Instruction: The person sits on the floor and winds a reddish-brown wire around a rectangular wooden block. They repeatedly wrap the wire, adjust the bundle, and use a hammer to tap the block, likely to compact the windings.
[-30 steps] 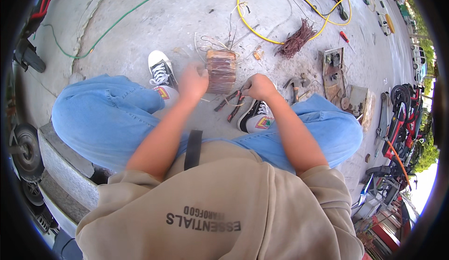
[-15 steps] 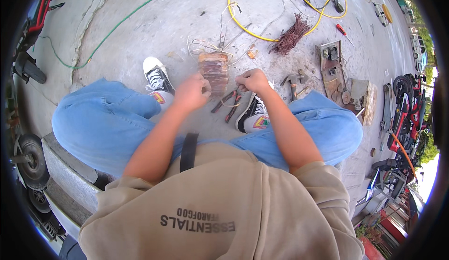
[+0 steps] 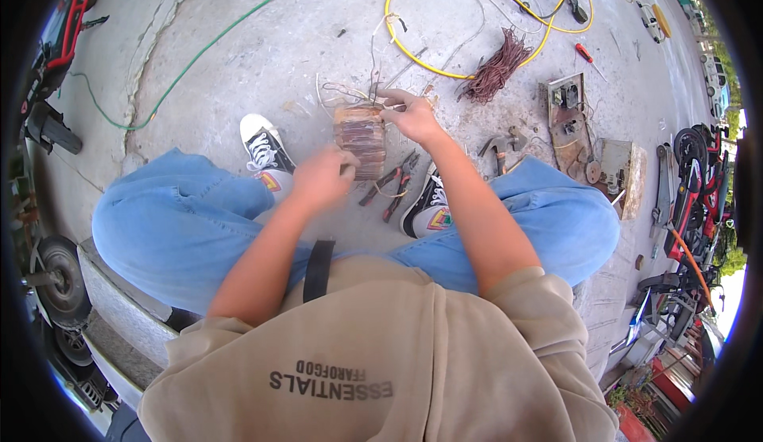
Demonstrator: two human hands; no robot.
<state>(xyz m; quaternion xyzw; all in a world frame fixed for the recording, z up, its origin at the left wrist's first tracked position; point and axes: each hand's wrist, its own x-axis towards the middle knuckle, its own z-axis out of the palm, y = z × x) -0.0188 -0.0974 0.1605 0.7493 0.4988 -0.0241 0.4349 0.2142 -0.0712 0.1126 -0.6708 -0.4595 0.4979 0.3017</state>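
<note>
A block-shaped coil of copper-coloured wire (image 3: pixel 360 141), wrapped in brownish layers, lies on the concrete between my feet. Thin loose wires (image 3: pixel 343 90) stick out from its far end. My right hand (image 3: pixel 412 116) is at the coil's far right corner, beside those wires, with thumb and forefinger apart. By the near left side of the coil is my left hand (image 3: pixel 324 178), slightly blurred, its fingers curled in; whatever they hold is hidden. Pliers with red and black handles (image 3: pixel 395 186) rest on the ground between the coil and my right shoe.
A hammer (image 3: pixel 499 154) lies beyond my right knee, near an opened metal housing (image 3: pixel 567 116). Farther off are a bundle of dark red wire (image 3: pixel 497 67), a yellow hose (image 3: pixel 387 14) and a red-handled screwdriver (image 3: pixel 586 54). A green hose (image 3: pixel 208 44) crosses the floor at left.
My right hand has moved away from above the pliers, up and left to the coil's far corner. My left hand has come slightly nearer to me.
</note>
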